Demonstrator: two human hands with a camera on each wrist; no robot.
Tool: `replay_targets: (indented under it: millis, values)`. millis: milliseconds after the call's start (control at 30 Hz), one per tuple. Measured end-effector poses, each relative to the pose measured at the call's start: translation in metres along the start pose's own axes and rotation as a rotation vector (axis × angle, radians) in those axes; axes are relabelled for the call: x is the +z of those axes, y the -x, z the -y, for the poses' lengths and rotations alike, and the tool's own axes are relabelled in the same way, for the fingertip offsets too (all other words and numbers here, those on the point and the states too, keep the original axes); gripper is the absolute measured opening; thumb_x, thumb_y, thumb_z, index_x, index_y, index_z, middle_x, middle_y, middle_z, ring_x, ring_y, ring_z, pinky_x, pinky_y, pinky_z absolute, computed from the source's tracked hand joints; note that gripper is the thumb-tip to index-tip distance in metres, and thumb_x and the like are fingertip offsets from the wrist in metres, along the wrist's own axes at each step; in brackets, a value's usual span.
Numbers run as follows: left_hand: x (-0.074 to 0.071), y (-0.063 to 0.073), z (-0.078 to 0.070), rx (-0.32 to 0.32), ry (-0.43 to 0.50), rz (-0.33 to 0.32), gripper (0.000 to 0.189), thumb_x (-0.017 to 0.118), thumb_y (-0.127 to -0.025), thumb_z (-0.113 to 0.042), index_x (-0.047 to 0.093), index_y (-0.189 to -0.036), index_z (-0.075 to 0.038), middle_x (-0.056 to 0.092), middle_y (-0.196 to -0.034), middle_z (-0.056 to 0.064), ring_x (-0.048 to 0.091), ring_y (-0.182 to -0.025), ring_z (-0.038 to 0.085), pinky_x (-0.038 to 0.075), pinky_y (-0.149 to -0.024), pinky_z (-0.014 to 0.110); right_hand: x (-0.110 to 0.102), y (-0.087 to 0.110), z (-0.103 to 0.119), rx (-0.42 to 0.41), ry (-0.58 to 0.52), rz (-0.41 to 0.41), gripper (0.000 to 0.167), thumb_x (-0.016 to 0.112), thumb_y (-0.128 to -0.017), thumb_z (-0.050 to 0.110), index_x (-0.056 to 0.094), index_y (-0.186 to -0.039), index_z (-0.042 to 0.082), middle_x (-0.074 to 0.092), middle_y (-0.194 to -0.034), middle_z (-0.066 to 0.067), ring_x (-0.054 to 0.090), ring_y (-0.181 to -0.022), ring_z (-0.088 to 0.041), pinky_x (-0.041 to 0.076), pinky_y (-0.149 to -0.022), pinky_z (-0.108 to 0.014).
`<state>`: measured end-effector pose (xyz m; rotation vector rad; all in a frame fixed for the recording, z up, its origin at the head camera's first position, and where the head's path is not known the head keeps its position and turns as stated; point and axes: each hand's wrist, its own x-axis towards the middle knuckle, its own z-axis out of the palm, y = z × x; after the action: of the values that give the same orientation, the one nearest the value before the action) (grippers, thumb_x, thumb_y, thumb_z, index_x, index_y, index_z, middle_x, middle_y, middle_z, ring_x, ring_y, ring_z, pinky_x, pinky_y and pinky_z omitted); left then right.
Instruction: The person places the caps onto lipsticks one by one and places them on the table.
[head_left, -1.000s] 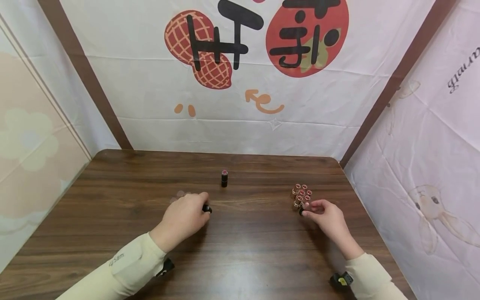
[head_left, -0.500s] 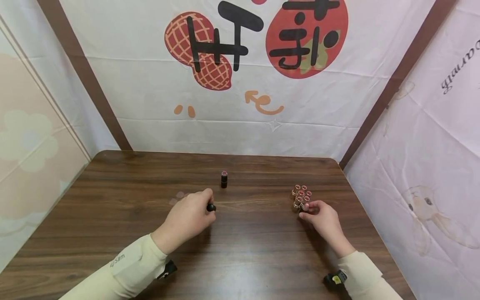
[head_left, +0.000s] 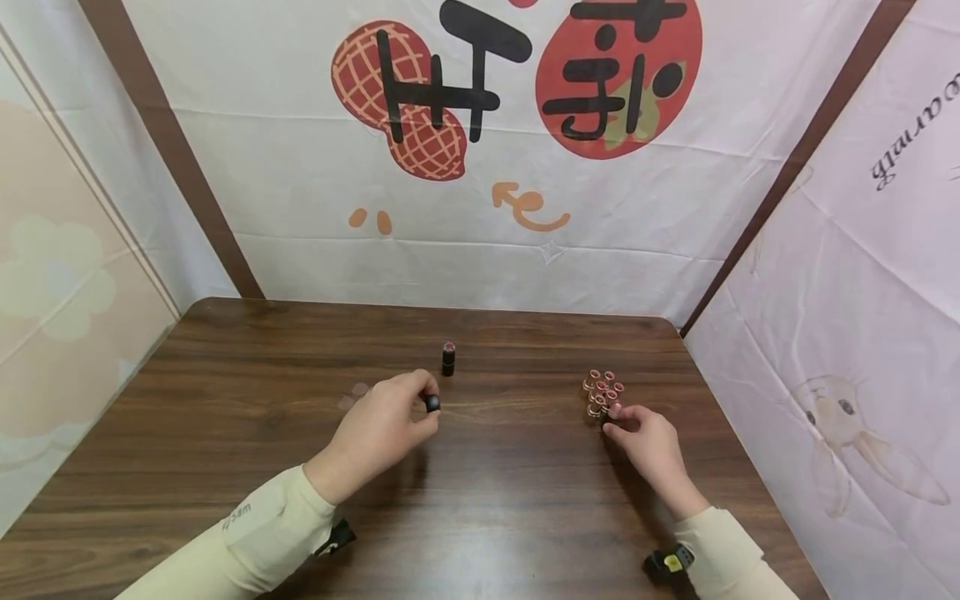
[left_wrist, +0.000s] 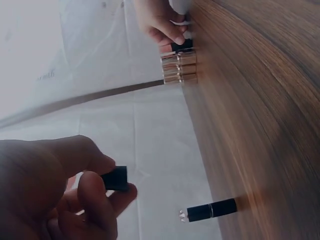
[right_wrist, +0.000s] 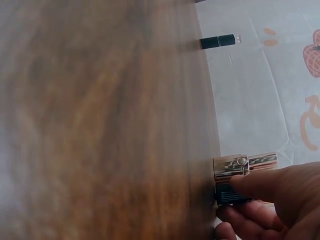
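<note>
My left hand (head_left: 386,421) pinches a small black tube (left_wrist: 116,178) between thumb and fingers, above the table; much of the tube is hidden by the hand. My right hand (head_left: 651,443) holds a black lipstick tube (right_wrist: 229,194) by thumb and fingers, low at the table. That tube stands close against the near side of a cluster of several rose-gold lipstick tubes (head_left: 597,390), their round tops facing up. Upright near the middle of the table is another black lipstick tube (head_left: 448,360) with a pinkish clear top, apart from both hands.
The dark wooden table (head_left: 495,483) ends at a printed white cloth (head_left: 300,267) behind it. More cloth hangs on the left and right. Faint pale round spots (head_left: 356,393) show on the tabletop beside my left hand.
My left hand has moved right and slightly away from me with its black tube, whose end now faces more to the right. The right hand stays by the rose-gold cluster, barely shifting.
</note>
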<state>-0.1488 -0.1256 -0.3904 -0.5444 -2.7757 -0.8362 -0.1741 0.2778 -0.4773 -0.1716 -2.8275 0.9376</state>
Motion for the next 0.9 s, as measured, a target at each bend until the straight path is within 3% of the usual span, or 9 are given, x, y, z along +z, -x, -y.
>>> replay_targets:
  millis: [267, 400, 600, 767, 900]
  values:
    - [-0.005, 0.001, 0.0, 0.032, 0.068, -0.055, 0.013, 0.077, -0.09, -0.019, 0.067, -0.095, -0.026, 0.069, -0.098, -0.013, 0.062, -0.076, 0.003, 0.047, -0.056, 0.027, -0.001, 0.008, 0.005, 0.014, -0.03, -0.021, 0.028, 0.081, -0.088, 0.035, 0.075, -0.101, 0.011, 0.077, -0.103, -0.005, 0.069, -0.099, -0.026, 0.05, -0.087, -0.044]
    - [-0.009, 0.001, -0.001, 0.024, 0.091, -0.062, 0.012, 0.079, -0.091, -0.023, 0.071, -0.098, -0.027, 0.069, -0.098, -0.014, 0.059, -0.069, 0.0, 0.045, -0.051, 0.026, -0.002, 0.015, 0.012, 0.013, -0.055, -0.05, 0.027, 0.083, -0.086, 0.034, 0.072, -0.097, 0.012, 0.077, -0.101, -0.004, 0.069, -0.096, -0.023, 0.05, -0.083, -0.039]
    - [-0.014, 0.001, -0.002, 0.016, 0.146, -0.05, 0.011, 0.08, -0.091, -0.024, 0.073, -0.098, -0.028, 0.069, -0.095, -0.015, 0.051, -0.057, 0.006, 0.041, -0.048, 0.025, 0.002, 0.024, 0.035, -0.118, -0.228, -0.044, 0.019, 0.084, -0.085, 0.019, 0.072, -0.099, 0.013, 0.076, -0.1, -0.001, 0.068, -0.084, -0.012, 0.053, -0.073, -0.021]
    - [-0.011, -0.006, -0.001, 0.025, 0.227, -0.041, 0.01, 0.08, -0.091, -0.022, 0.073, -0.098, -0.026, 0.068, -0.094, -0.014, 0.051, -0.06, 0.009, 0.043, -0.055, 0.025, 0.007, 0.027, 0.055, -0.223, -0.336, 0.01, 0.021, 0.086, -0.085, 0.02, 0.074, -0.102, 0.015, 0.075, -0.099, 0.0, 0.068, -0.087, -0.012, 0.055, -0.076, -0.022]
    - [-0.006, -0.015, -0.005, 0.036, 0.308, -0.04, 0.011, 0.08, -0.09, -0.021, 0.073, -0.098, -0.026, 0.068, -0.094, -0.013, 0.051, -0.064, 0.012, 0.043, -0.059, 0.026, 0.01, 0.027, 0.067, -0.218, -0.36, 0.027, 0.023, 0.086, -0.085, 0.028, 0.074, -0.101, 0.017, 0.071, -0.094, 0.002, 0.063, -0.085, -0.014, 0.053, -0.075, -0.023]
